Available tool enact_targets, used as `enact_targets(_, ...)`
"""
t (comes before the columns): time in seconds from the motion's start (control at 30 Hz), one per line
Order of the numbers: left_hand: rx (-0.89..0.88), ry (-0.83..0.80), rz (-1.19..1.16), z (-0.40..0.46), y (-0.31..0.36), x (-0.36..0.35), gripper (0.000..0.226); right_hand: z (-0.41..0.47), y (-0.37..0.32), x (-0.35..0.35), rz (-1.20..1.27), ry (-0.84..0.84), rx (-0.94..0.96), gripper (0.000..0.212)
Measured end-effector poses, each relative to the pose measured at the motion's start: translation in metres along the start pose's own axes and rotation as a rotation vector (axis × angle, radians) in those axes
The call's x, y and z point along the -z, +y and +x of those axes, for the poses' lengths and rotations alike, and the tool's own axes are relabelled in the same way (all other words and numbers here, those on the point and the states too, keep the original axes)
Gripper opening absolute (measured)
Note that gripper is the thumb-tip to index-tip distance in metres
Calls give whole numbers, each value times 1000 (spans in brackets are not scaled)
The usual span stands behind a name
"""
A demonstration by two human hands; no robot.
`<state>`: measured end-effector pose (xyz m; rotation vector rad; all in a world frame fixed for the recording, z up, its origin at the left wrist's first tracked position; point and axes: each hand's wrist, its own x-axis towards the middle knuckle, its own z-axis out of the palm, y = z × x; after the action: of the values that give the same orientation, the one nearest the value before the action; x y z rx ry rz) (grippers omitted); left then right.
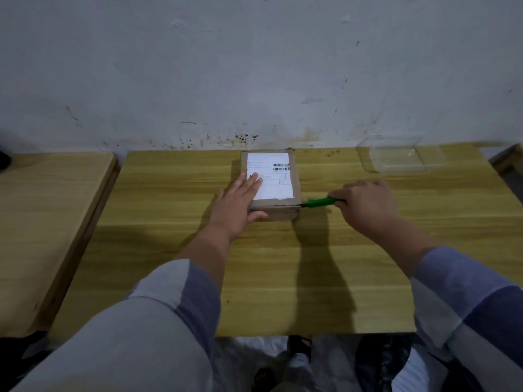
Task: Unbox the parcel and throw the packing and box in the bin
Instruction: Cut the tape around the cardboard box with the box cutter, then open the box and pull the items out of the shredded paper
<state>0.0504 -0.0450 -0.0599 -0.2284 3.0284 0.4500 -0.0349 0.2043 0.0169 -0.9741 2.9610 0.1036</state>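
Note:
A small brown cardboard parcel (283, 213) with a white shipping label (273, 176) lies on the wooden table (254, 278), near the wall. My left hand (240, 205) rests flat on the parcel's left side, fingers spread over the label and thumb along the front face. My right hand (365, 205) holds a green-handled cutter (318, 202) to the right of the parcel. Its tip sits at the front right edge of the parcel, at a dark slit along the top seam.
A clear plastic container (402, 157) stands at the table's back right by the wall. A second wooden table (42, 222) stands to the left across a narrow gap. Dark bags and white packaging (382, 366) lie on the floor below the front edge.

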Motion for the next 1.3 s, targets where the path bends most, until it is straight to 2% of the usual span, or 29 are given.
enact_targets(0.07,5,-7,39,0,2,1,83,-6,2,1,56,20,-38,30)
enact_targets(0.13,12,-26,114,-1,5,4,84,-5,0,4,164,-30,-105,30)
enact_targets(0.27,38,-23,150,-1,20,11,89,-2,4,11,798,-209,-398,33)
enact_targets(0.37,42,15,51,10,39,12,82,-1,6,8,1099,-270,-560,40)
enact_targets(0.53,133,-16,4,43,63,2,84,16,8,-13,1264,-206,-682,48)
enact_targets(0.63,211,-35,28,53,70,-5,95,32,9,-31,1228,-130,-758,45)
enact_targets(0.7,220,8,78,52,70,-12,97,43,11,-43,1157,-88,-786,45)
enact_targets(0.8,210,75,102,50,67,-18,92,58,15,-63,995,-37,-768,41)
enact_targets(0.93,219,86,112,51,67,-17,89,73,21,-84,637,-90,-684,41)
enact_targets(1.07,228,104,99,51,69,-17,87,86,12,-86,555,-98,-636,48)
enact_targets(1.13,233,113,96,51,70,-17,87,102,0,-80,663,12,-569,44)
enact_targets(1.2,236,123,99,51,70,-17,87,121,-14,-69,913,66,-425,38)
enact_targets(1.3,206,114,107,47,68,-17,86,140,-31,-53,1169,-44,-258,40)
